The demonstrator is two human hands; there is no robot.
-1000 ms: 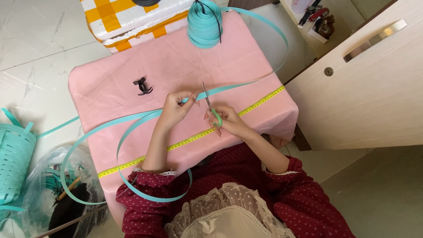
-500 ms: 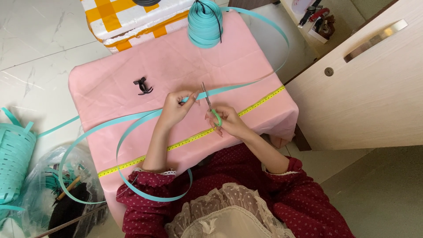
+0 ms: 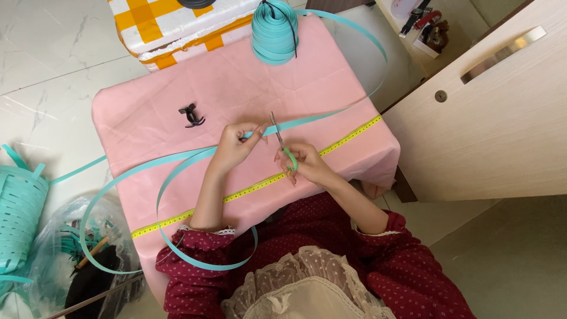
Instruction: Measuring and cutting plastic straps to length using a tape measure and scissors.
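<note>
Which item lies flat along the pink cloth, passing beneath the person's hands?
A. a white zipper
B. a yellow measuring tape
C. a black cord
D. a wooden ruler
B: a yellow measuring tape runs diagonally across the pink cloth, under the left hand and the right hand.

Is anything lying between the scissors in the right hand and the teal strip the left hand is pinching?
Nothing visible does. The left hand pinches the teal strip above the pink cloth, and the scissors in the right hand point at it directly. The yellow tape measure lies closer to the person; the black clip sits off to the left.
</note>
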